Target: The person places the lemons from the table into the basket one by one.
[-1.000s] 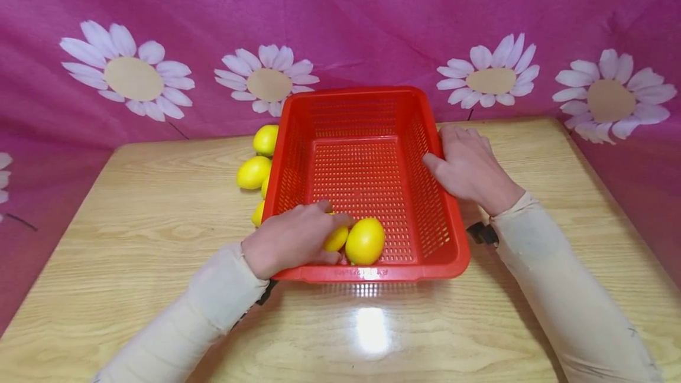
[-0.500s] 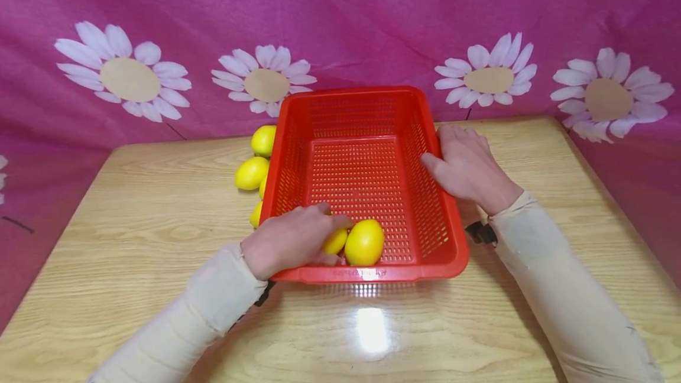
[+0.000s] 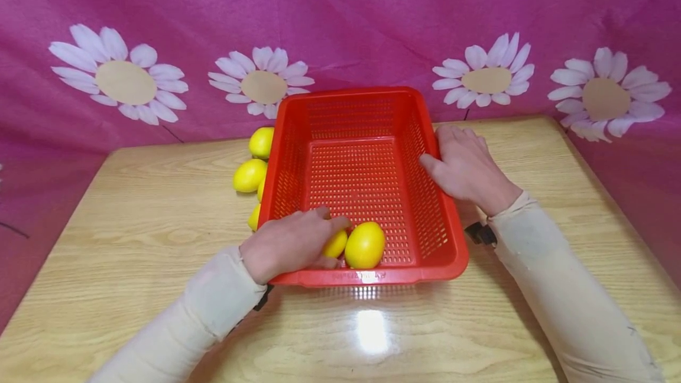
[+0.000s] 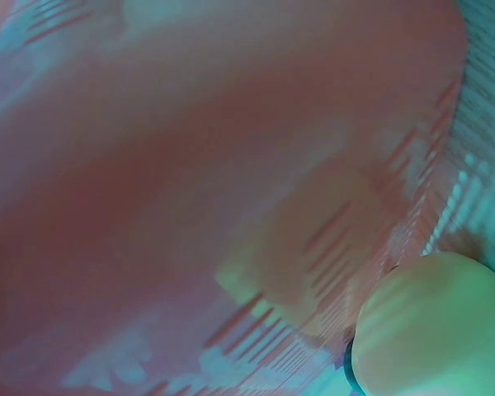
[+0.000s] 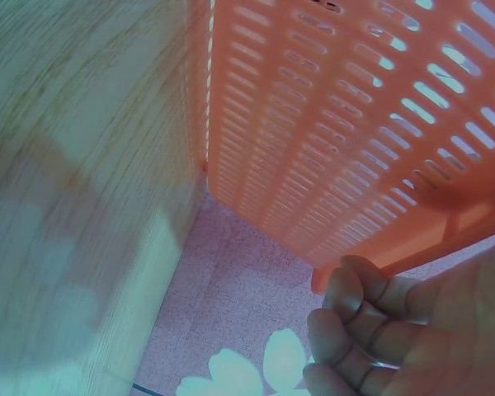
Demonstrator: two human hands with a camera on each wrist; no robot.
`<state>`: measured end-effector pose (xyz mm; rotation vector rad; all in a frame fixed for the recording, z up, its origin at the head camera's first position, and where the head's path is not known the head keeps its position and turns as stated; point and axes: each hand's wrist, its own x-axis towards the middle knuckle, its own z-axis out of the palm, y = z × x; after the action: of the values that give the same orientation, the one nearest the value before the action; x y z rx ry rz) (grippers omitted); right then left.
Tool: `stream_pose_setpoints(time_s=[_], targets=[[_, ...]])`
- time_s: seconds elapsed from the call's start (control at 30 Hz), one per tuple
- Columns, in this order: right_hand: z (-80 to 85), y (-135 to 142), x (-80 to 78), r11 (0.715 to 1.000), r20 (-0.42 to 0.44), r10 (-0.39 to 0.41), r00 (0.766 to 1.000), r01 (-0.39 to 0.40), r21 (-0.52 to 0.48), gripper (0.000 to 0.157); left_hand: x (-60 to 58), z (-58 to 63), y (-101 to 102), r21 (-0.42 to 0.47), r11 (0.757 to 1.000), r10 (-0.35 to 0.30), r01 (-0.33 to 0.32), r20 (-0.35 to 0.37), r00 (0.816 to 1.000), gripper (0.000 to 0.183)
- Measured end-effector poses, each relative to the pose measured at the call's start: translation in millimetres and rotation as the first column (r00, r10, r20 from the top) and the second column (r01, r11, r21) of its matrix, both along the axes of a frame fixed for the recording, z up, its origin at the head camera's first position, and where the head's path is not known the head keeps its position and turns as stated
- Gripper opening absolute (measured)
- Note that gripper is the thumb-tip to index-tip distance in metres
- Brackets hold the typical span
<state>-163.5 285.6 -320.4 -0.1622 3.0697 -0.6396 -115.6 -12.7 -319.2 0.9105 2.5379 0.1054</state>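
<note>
A red perforated plastic basket (image 3: 367,276) stands on the table, its wall filling most of the left wrist view. My left hand (image 3: 292,244) reaches over its near left corner and grips a yellow lemon (image 3: 335,245) inside, partly hidden by the fingers. Right beside that one, a second lemon (image 3: 365,245) lies near the front wall. On the far right side, my right hand (image 3: 465,164) holds the basket's rim, thumb inside and the other fingers outside. The right wrist view shows its curled fingertips (image 5: 344,293) at the rim's outer edge.
Several more lemons (image 3: 250,175) lie on the table against the basket's left side, some partly hidden by it. The wooden table (image 3: 149,265) ends at a magenta cloth (image 3: 362,22) with white flowers behind it.
The head view has shifted slightly. Both hands, the basket and the lemons keep nearly the same places relative to each other.
</note>
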Motion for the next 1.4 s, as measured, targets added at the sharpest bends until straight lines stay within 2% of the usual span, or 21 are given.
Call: stream_pose_setpoints(time_s=[0.17, 0.37, 0.6, 0.8, 1.13, 1.4], targets=[[0.3, -4.1, -1.9, 1.000, 0.003, 0.017, 1.000, -0.017, -0.006, 0.042, 1.6, -1.7, -3.3, 0.004, 1.000, 0.011, -0.011, -0.005, 1.000, 0.064], [0.4, -2.1, 0.4, 1.000, 0.008, 0.003, 1.000, -0.003, -0.008, 0.042, 1.4, -2.8, -2.8, 0.037, 0.999, -0.019, 0.020, -0.020, 1.000, 0.063], [-0.3, -1.9, 0.2, 1.000, 0.011, 0.007, 1.000, -0.007, -0.014, 0.043, 1.5, -1.9, -2.6, 0.042, 0.999, -0.009, 0.010, -0.024, 1.000, 0.058], [0.1, -0.1, 0.2, 1.000, 0.012, -0.004, 1.000, 0.004, -0.017, 0.044, -0.4, -1.9, -0.8, 0.072, 0.997, -0.024, 0.026, -0.030, 0.999, 0.056], [-0.1, -1.2, -1.5, 1.000, 0.024, 0.009, 1.000, -0.009, -0.011, 0.044, 1.5, -2.9, -2.0, 0.051, 0.999, -0.007, 0.009, -0.031, 0.999, 0.057], [-0.2, 0.5, -0.1, 1.000, 0.006, -0.003, 1.000, 0.003, -0.008, 0.042, -0.8, -1.7, -1.5, 0.076, 0.996, -0.035, 0.039, -0.046, 0.998, 0.057]])
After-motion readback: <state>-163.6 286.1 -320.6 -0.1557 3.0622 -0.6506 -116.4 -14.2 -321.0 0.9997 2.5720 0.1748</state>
